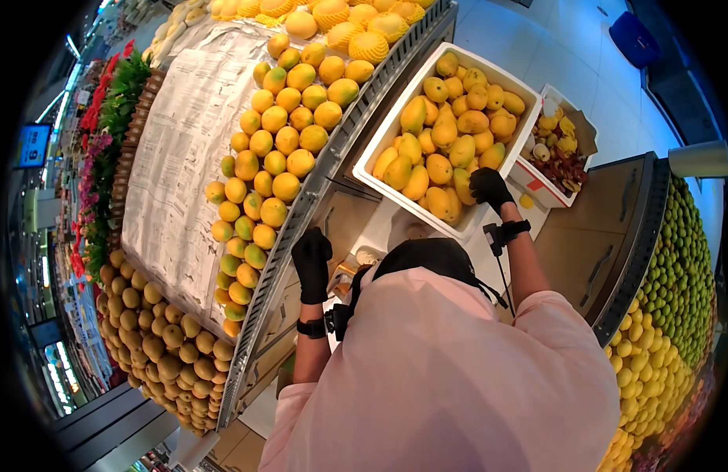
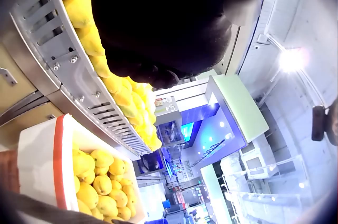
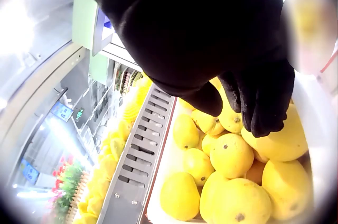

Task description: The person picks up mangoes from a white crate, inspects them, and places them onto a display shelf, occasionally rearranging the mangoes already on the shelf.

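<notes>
1. The right hand [image 1: 490,189] curls its grip over a mango [image 3: 288,142] at the white crate's [image 1: 397,110] near edge.
2. The left hand [image 1: 311,256] rests on the shelf rail [image 1: 305,200] left of the crate; I cannot tell its grip.
3. Mango rows [image 1: 281,141] partly fill the shelf, and the crate looks nearly full, so much remains.

**A bright produce hall around tiered stands**

Pale, glossy floor tiles [image 1: 537,39] run between the displays, with a blue bin [image 1: 635,38] standing at the far edge. A tiered stand is edged by a slotted metal rail [image 1: 301,212], and its bare upper part is lined with newspaper [image 1: 183,157]. Brown cabinet panels [image 1: 592,228] front the neighbouring stand of green citrus [image 1: 682,267]. Red flowers [image 1: 104,102] line the far left. Overhead, a strong ceiling lamp [image 2: 292,59] glares, and a blue screen [image 2: 186,130] glows farther off.
</notes>
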